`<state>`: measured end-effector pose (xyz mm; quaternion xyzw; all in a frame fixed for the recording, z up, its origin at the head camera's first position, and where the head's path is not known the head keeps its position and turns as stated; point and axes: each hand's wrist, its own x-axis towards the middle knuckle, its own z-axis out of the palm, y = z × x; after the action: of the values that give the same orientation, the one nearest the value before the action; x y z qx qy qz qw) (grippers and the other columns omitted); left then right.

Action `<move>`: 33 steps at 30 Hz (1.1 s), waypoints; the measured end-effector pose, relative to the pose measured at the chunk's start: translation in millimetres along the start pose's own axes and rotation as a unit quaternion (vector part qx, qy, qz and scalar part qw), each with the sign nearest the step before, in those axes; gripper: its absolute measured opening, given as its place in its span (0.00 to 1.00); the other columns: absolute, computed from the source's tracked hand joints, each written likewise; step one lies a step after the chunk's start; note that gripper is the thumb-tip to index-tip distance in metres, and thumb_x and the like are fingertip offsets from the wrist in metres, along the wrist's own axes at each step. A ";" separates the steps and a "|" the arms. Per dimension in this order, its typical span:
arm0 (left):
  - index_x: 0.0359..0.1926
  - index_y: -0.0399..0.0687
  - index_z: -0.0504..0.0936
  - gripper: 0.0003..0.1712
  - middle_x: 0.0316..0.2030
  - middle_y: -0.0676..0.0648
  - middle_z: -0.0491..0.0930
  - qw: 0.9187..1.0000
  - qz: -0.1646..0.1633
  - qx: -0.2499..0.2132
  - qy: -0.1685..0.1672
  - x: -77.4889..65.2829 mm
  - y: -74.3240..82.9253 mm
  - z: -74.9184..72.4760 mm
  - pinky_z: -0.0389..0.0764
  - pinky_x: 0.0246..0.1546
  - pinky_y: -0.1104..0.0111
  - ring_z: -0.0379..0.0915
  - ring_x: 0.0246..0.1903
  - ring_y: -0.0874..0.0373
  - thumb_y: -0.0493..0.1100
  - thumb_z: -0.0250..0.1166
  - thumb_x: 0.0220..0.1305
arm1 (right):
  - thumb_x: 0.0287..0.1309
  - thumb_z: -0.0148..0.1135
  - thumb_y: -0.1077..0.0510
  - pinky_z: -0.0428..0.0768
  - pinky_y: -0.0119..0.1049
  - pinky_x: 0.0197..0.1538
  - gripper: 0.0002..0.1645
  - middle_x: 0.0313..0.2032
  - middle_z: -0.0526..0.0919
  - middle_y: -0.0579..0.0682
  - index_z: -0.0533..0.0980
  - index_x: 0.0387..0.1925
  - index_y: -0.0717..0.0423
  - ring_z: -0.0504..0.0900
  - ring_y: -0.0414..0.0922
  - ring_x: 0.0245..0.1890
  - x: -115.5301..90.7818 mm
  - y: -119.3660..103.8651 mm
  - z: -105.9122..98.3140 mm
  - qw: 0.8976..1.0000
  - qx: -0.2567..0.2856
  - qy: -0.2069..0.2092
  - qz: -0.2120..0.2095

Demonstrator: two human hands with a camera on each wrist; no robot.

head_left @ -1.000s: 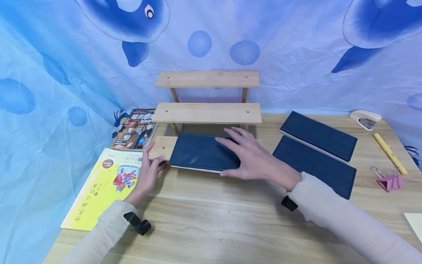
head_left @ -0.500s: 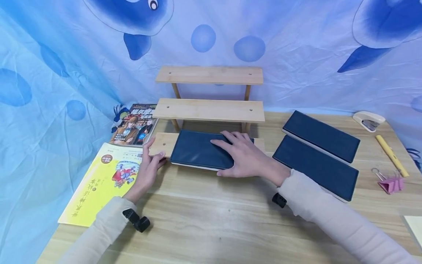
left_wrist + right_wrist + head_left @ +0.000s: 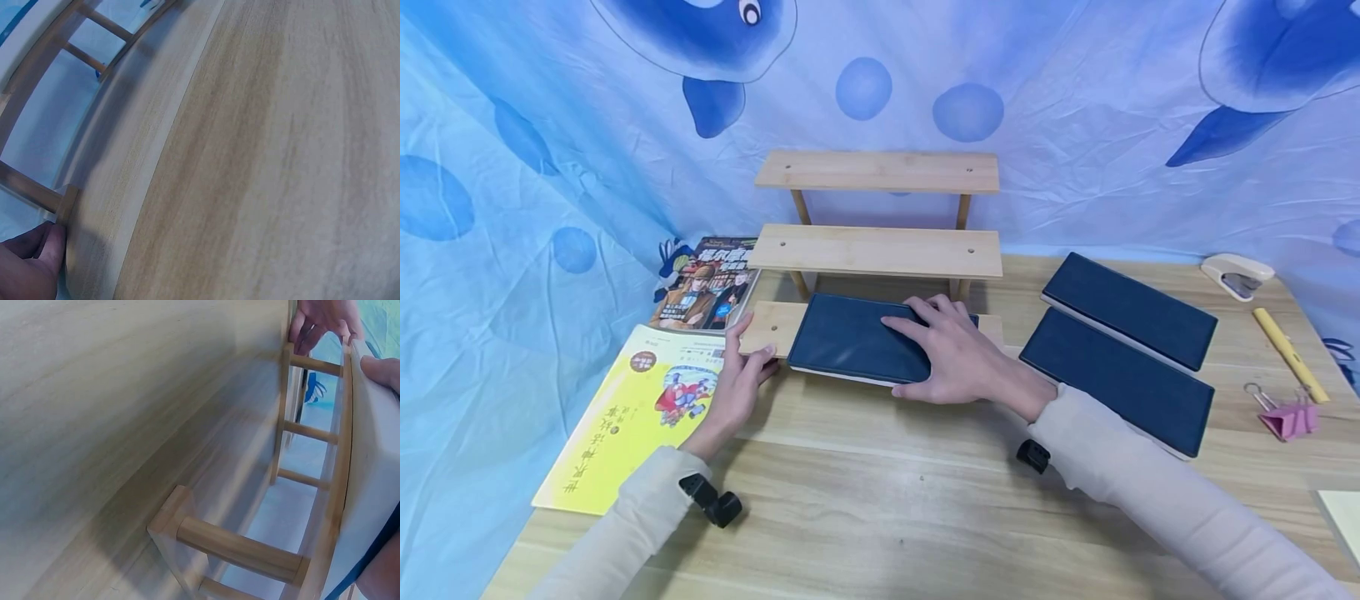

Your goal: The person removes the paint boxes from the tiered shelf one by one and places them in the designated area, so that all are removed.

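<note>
A three-tier wooden rack [image 3: 876, 252] stands near the back of the table. On its lowest board [image 3: 774, 321] lies a flat dark blue slab [image 3: 850, 337] with white sides, leaving the board's left end bare. My right hand [image 3: 958, 354] holds the slab across its width, thumb at the front edge and fingers over the top. In the right wrist view, the slab's white side [image 3: 372, 469] runs along the board above the round wooden legs [image 3: 240, 547]. My left hand [image 3: 739, 387] grips the left end of the lowest board; in the left wrist view its fingers are beside a rack foot [image 3: 67, 203].
Two similar dark blue slabs [image 3: 1127, 312] lie right of the rack. Farther right are a white stapler [image 3: 1237, 277], a yellow stick-like tool [image 3: 1290, 354] and a pink binder clip [image 3: 1290, 419]. A yellow book [image 3: 617, 442] and a comic-covered book [image 3: 703, 287] lie at left.
My right hand has shifted slightly left along the slab, and more of the lowest board's right end shows. The left hand keeps its grip. The head view has tilted a little.
</note>
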<state>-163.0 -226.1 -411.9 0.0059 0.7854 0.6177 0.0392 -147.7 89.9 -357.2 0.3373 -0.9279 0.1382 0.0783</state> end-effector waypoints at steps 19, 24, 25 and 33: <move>0.69 0.60 0.41 0.35 0.68 0.39 0.35 1.000 -0.009 0.005 -0.001 -7.8 15.6 3.3 0.68 0.57 0.55 0.58 0.59 0.42 0.48 0.49 0.67 | 0.35 0.59 0.27 0.66 0.48 0.43 0.49 0.55 0.67 0.57 0.68 0.59 0.46 0.64 0.53 0.42 -13.0 0.1 -11.1 0.998 -0.003 0.062 0.005; 0.69 0.64 0.41 0.35 0.68 0.40 0.36 1.000 -0.013 -0.002 0.001 -3.7 6.2 0.0 0.69 0.56 0.56 0.58 0.59 0.43 0.49 0.49 0.67 | 0.35 0.59 0.26 0.67 0.47 0.42 0.49 0.54 0.68 0.57 0.68 0.59 0.46 0.63 0.52 0.40 -16.4 -0.9 -17.8 0.997 -0.004 0.072 0.006; 0.69 0.64 0.41 0.35 0.68 0.40 0.36 1.000 -0.013 -0.003 0.000 -3.6 5.8 0.1 0.69 0.56 0.56 0.58 0.59 0.43 0.49 0.49 0.67 | 0.35 0.59 0.26 0.67 0.46 0.40 0.49 0.54 0.68 0.57 0.68 0.59 0.46 0.63 0.51 0.40 -18.0 -1.1 -19.4 0.997 -0.004 0.074 0.007; 0.69 0.58 0.40 0.36 0.68 0.39 0.33 1.000 -0.010 0.000 -0.007 -10.0 21.2 4.9 0.66 0.58 0.53 0.55 0.60 0.39 0.46 0.48 0.67 | 0.33 0.62 0.29 0.68 0.47 0.41 0.49 0.53 0.68 0.57 0.68 0.59 0.48 0.64 0.52 0.40 -41.2 -3.7 -31.2 0.994 -0.005 0.109 0.010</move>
<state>-153.5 -216.9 -391.9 0.0023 0.7849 0.6175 0.0507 -112.3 121.6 -336.6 0.3109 -0.9176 0.1707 0.1796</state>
